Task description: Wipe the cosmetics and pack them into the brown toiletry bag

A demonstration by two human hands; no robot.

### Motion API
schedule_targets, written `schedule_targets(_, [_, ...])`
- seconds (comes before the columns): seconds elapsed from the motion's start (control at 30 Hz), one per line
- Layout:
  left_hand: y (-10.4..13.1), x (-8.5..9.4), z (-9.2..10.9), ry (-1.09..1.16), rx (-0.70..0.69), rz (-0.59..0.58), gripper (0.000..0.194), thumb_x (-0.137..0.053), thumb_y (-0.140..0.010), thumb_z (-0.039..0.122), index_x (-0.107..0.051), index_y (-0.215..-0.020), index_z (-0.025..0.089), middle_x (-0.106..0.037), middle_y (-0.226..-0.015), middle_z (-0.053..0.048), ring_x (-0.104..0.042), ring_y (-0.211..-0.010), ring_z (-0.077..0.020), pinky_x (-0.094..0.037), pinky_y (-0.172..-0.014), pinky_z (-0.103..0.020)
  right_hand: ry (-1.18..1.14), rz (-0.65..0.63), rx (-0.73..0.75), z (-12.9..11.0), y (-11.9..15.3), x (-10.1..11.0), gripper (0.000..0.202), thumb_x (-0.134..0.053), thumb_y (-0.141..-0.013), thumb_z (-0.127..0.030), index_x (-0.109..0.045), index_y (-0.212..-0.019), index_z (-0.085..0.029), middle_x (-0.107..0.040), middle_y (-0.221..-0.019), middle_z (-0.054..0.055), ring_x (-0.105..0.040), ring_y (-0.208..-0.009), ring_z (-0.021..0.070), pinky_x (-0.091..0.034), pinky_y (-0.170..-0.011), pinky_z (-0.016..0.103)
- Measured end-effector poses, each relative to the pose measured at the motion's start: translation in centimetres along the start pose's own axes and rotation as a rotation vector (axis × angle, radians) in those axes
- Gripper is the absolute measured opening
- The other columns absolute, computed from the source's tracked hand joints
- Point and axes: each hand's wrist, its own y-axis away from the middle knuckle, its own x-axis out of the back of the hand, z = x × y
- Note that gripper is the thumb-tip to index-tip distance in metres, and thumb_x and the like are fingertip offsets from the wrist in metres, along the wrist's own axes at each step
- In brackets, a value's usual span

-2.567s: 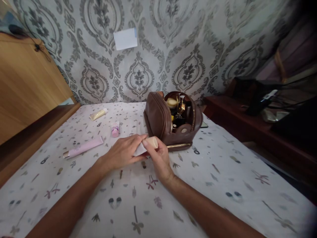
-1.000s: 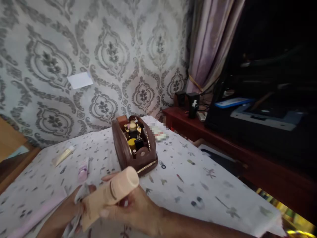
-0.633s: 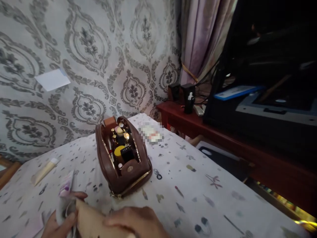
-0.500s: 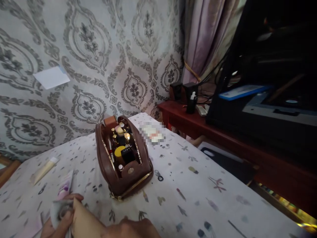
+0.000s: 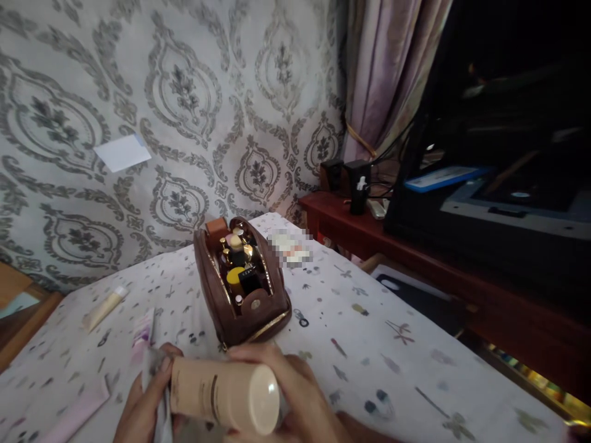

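A beige cylindrical bottle (image 5: 198,394) lies sideways between my hands, its rounded end toward the right. My right hand (image 5: 295,394) wraps round that end with thumb and fingers. My left hand (image 5: 148,400) pinches a whitish-grey cloth or wipe (image 5: 159,394) against the bottle's other end. Just beyond them stands an open brown bag (image 5: 215,307), its zip undone, filled with small cosmetics, among them a yellow round item (image 5: 235,280) and a black box (image 5: 250,281).
A cream tube (image 5: 104,309), a purple-white tube (image 5: 142,332) and a pink tube (image 5: 80,412) lie on the patterned cloth at left. A blurred item (image 5: 290,247) is behind the bag. A red desk (image 5: 318,206) with a large dark screen (image 5: 462,123) stands at right.
Both hands have moved up and right with the bottle, which now shows its length and rounded end. My right hand has come further into view. The view has shifted slightly left.
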Motion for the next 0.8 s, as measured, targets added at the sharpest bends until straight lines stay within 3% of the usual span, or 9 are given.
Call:
schedule_targets(0.13, [0.8, -0.5, 0.7, 0.047, -0.004, -0.037, 0.059, -0.073, -0.06, 0.073, -0.057, -0.085, 0.022, -0.048, -0.042, 0.008, -0.045, -0.035, -0.013, -0.038, -0.038, -0.023, -0.025, 0.133, 0.159, -3.0, -1.4, 1.8, 0.047, -0.081, -0.073, -0.041, -0.068, -0.116, -0.028, -0.07, -0.093, 0.004, -0.063, -0.077, 0.0196, -0.054, -0.068, 0.029])
schedule_targets(0.23, [1.8, -1.5, 1.9, 0.026, -0.008, -0.035, 0.057, -0.071, -0.065, 0.072, -0.059, -0.091, 0.022, -0.049, -0.041, 0.008, -0.044, -0.032, -0.0133, -0.037, -0.036, -0.023, -0.128, 0.156, 0.167, -5.0, -2.9, 3.3, 0.036, -0.076, -0.079, -0.034, -0.066, -0.113, -0.027, -0.069, -0.094, 0.003, -0.062, -0.072, 0.0169, -0.052, -0.06, 0.027])
schedule_targets(0.4, [3.1, -3.7, 4.5, 0.065, -0.061, -0.133, 0.052, -0.068, -0.072, 0.067, -0.056, -0.094, 0.022, -0.053, -0.041, 0.006, -0.045, -0.032, -0.0126, -0.035, -0.035, -0.02, -0.257, 0.279, 0.202, -7.2, -5.8, 5.3, 0.024, -0.073, -0.08, -0.032, -0.065, -0.101, -0.024, -0.067, -0.085, 0.001, -0.064, -0.075, 0.0165, -0.051, -0.058, 0.026])
schedule_targets(0.67, [1.5, -4.5, 7.1, -0.252, -0.37, -0.182, 0.055, -0.06, -0.082, 0.06, -0.058, -0.12, 0.021, -0.059, -0.055, 0.003, -0.055, -0.046, -0.0176, -0.044, -0.046, -0.025, -0.145, 0.286, 0.298, -7.1, -10.9, 7.6, 0.021, -0.069, -0.08, -0.036, -0.061, -0.089, -0.018, -0.065, -0.08, 0.0, -0.06, -0.072, 0.0133, -0.046, -0.056, 0.023])
schedule_targets(0.8, [0.2, -4.5, 7.4, -0.477, -0.539, -0.091, 0.052, -0.056, -0.085, 0.055, -0.061, -0.126, 0.024, -0.044, -0.043, 0.008, -0.04, -0.037, -0.0145, -0.033, -0.043, -0.023, -0.028, 0.297, 0.32, -6.2, -13.6, 7.8, 0.022, -0.067, -0.08, -0.036, -0.059, -0.088, -0.017, -0.064, -0.077, 0.0, -0.059, -0.072, 0.0137, -0.045, -0.06, 0.025])
